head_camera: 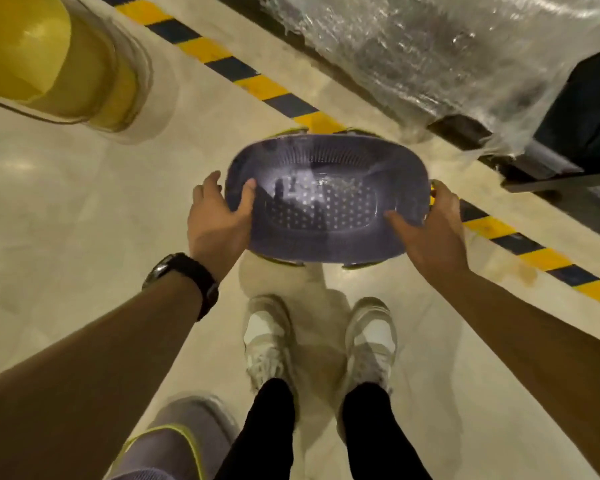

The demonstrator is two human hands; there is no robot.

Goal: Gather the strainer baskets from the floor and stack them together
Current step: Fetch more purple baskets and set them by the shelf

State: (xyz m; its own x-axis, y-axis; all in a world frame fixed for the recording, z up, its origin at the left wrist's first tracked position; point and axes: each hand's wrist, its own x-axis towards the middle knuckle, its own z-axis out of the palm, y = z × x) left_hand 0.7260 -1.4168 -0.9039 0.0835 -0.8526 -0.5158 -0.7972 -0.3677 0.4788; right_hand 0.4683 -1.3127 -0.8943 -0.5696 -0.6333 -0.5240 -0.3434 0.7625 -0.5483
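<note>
I observe a pale polished floor (66,209) across the whole head view, crossed diagonally by a yellow-and-black hazard stripe (257,86). A large load wrapped in clear film (413,53) stands beyond the stripe at upper right. A yellow container (49,60), blurred, sits at upper left; I cannot tell its type. The purple strainer basket (326,188) is off the floor at centre frame, held between the two hands above and ahead of the person's pale shoes (267,341), its opening tilted toward the camera. Its inside shows a perforated base and slotted walls, with glare on the base. A yellow-green edge shows below its near rim; I cannot tell whether another basket is nested beneath it. A second basket (174,441), purple with a yellow-green rim, lies at lower left beside the person's leg, blurred and partly cut off by the frame. The left hand (217,220) grips the basket's left end, thumb hooked inside over the rim, fingers outside. The right hand (433,230) grips the right end likewise, thumb on the inner wall. Both forearms reach forward, well apart. A dark wristwatch (184,275) sits on the left wrist.
</note>
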